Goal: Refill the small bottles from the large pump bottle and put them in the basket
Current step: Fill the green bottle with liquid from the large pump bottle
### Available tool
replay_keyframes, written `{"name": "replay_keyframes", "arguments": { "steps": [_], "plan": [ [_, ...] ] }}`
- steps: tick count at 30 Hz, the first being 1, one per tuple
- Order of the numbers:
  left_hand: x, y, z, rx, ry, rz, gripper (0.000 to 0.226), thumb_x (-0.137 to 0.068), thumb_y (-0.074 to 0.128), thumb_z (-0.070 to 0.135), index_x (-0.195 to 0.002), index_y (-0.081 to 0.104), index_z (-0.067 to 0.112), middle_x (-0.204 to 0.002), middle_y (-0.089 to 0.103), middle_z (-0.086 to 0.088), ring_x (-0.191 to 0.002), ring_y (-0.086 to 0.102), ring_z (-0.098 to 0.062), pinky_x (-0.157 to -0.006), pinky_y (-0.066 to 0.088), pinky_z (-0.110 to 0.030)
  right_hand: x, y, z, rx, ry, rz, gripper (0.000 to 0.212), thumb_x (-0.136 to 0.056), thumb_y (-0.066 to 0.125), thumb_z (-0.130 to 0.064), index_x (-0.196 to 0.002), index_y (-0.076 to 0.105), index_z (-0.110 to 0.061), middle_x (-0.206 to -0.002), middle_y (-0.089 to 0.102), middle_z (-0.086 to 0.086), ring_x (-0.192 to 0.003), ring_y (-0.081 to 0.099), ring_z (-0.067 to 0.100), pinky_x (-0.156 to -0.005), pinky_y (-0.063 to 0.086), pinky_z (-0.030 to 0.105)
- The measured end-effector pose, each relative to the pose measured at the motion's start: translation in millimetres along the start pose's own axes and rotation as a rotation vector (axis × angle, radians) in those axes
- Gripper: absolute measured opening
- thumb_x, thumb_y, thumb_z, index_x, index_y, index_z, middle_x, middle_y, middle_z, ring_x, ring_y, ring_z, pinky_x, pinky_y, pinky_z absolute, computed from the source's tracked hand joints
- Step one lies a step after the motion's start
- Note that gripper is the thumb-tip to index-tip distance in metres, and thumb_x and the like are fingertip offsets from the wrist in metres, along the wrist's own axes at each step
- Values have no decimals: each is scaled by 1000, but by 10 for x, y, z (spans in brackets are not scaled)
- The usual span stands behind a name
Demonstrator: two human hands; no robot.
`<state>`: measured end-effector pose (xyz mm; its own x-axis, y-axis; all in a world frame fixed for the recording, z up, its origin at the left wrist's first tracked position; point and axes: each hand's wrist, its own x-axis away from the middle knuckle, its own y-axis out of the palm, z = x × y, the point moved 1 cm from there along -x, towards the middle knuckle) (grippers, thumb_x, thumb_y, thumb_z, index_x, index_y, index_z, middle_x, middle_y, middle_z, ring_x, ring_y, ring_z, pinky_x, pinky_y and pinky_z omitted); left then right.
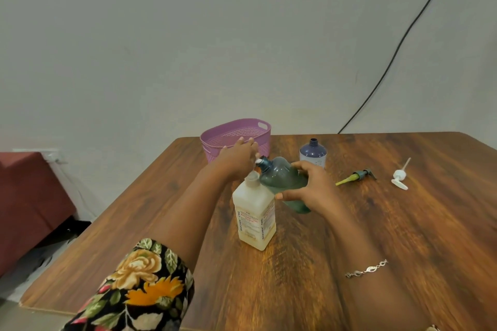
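A: Your right hand [314,188] is wrapped round the green bottle [282,180]. You hold it tilted above the surface [376,223], with its open neck up against the nozzle [258,161] of the large pump bottle [254,217].

B: And your left hand [239,156] lies over the pump head with the fingers stretched forward. As far as I can see they aren't curled round it. The two hands are close together but not touching.

A: The meeting of nozzle and neck looks to me like the weak spot. The neck is narrow, and if the bottle sits a little off, a press would likely send soap down its outside and onto the wood.

B: You also have no hand on the big bottle's body. It stands upright on its own, so a hard or slanted push on the pump could rock it or slide it.

A: Mind the tilt too. As the green bottle fills, leaning it that far could let liquid run back out of the neck.

B: The blue bottle [312,153] stands uncapped just behind your right hand, so a careless swing might knock it over.

A: Both loose pump tops, the green pump top [360,175] and the white pump top [399,177], lie off to the right. The basket [234,122] sits at the far edge behind your left hand, and I can see no bottle in it.
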<state>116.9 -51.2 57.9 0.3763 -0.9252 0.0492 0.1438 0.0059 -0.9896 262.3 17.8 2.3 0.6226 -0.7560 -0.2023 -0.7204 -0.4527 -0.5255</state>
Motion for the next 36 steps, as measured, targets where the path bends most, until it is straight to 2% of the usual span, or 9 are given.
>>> {"name": "replay_keyframes", "arguments": {
  "steps": [6,12,17,25,30,36],
  "plan": [
    [-49,99,9,-54,-19,-6,47,-101,33,10,-147,21,9,-158,8,-4,-145,6,-22,-114,14,-52,24,25,33,4,2,-6,63,-61,85,-19,-117,55,-16,-101,50,-9,-96,47,10,-76,39,25],
    [-21,131,8,9,-22,18,45,-102,29,12,-147,21,8,-158,7,-5,-145,7,-21,-115,14,-50,55,22,42,5,7,-7,64,-63,84,-18,-120,54,-16,-103,48,-9,-97,44,9,-77,37,24],
    [-28,11,-4,-4,-31,14,49,-100,36,11,-146,21,7,-157,10,-7,-145,4,-22,-115,11,-51,12,-11,-32,22,11,-4,65,-62,85,-19,-119,54,-16,-102,49,-8,-97,45,10,-80,40,26],
    [6,144,22,6,-60,-11,43,-103,27,12,-146,24,15,-158,7,3,-144,10,-18,-113,5,-57,48,34,15,33,12,-10,60,-63,83,-18,-116,54,-17,-101,49,-8,-96,46,9,-75,37,24],
    [29,43,27,8,-61,41,44,-102,29,14,-146,24,12,-157,10,0,-145,8,-17,-114,1,-56,28,7,-20,31,12,-1,63,-63,84,-20,-118,54,-17,-101,49,-9,-96,47,10,-77,40,25],
    [-6,41,50,-12,-74,-8,48,-100,33,11,-147,21,11,-158,9,-2,-145,2,-19,-112,3,-57,17,-12,-32,43,1,-6,62,-64,83,-19,-119,53,-16,-102,48,-8,-96,44,9,-74,38,22]
  ]
}}
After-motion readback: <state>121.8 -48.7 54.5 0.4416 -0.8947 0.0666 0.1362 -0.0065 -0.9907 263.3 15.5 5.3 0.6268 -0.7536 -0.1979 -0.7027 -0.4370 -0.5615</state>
